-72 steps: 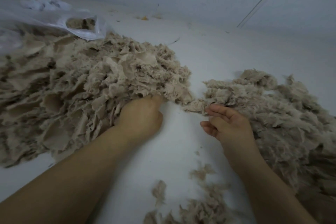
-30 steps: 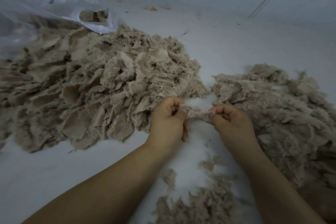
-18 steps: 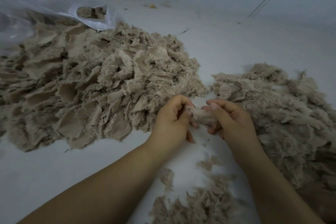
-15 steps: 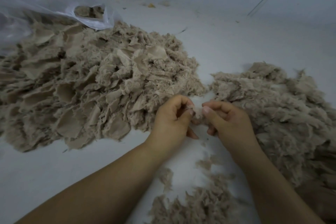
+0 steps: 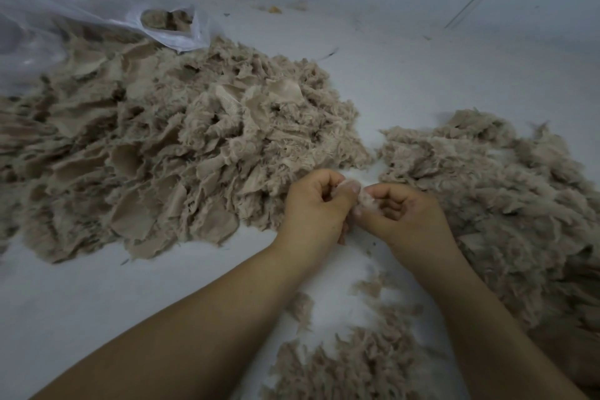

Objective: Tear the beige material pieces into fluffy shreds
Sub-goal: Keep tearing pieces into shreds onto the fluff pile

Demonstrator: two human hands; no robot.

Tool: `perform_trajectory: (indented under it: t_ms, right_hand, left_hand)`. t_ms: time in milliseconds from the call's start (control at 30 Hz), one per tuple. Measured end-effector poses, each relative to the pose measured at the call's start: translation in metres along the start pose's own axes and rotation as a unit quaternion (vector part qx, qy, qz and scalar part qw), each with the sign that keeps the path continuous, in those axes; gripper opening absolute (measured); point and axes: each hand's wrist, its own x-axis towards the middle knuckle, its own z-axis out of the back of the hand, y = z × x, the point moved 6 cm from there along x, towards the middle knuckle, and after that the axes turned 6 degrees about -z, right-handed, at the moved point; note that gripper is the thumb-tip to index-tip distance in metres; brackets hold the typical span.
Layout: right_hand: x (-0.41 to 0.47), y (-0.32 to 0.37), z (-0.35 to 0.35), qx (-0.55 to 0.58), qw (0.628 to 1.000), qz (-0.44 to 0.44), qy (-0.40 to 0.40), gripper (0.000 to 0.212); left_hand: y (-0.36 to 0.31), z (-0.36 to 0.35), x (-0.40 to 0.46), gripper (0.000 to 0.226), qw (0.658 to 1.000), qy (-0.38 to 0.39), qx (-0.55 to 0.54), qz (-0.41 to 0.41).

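A large pile of flat beige material pieces (image 5: 168, 153) lies on the left of the white floor. A heap of fluffy beige shreds (image 5: 506, 201) spreads on the right. Between the two, my left hand (image 5: 316, 208) and my right hand (image 5: 401, 214) sit close together, fingers curled. Both pinch one small beige piece (image 5: 362, 197), which is mostly hidden between the thumbs and fingers.
A translucent plastic bag (image 5: 81, 6) with more beige pieces inside lies at the back left. Loose shreds (image 5: 354, 357) are scattered on the white floor (image 5: 406, 75) near my forearms. A wall runs along the back.
My left hand left the big pile with a piece and met my right hand. Since then the hands have drawn closer together, working the small piece between them.
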Motion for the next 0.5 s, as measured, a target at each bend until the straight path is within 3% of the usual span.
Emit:
perform_trajectory:
  t_ms: [67,167,500]
  right_hand:
    - [0.000,-0.001,0.000,-0.002,1.000,-0.003,0.001,0.012]
    - [0.001,-0.001,0.004,0.025,0.999,-0.018,-0.022,0.028]
    - [0.001,-0.006,0.008,0.114,0.991,-0.045,-0.049,0.024]
  left_hand:
    - [-0.001,0.000,-0.001,0.024,1.000,0.013,0.009,-0.012]
    - [-0.001,0.002,-0.002,0.019,1.000,0.009,0.017,-0.018]
    - [0.007,-0.004,0.006,0.007,0.996,0.027,0.059,0.053]
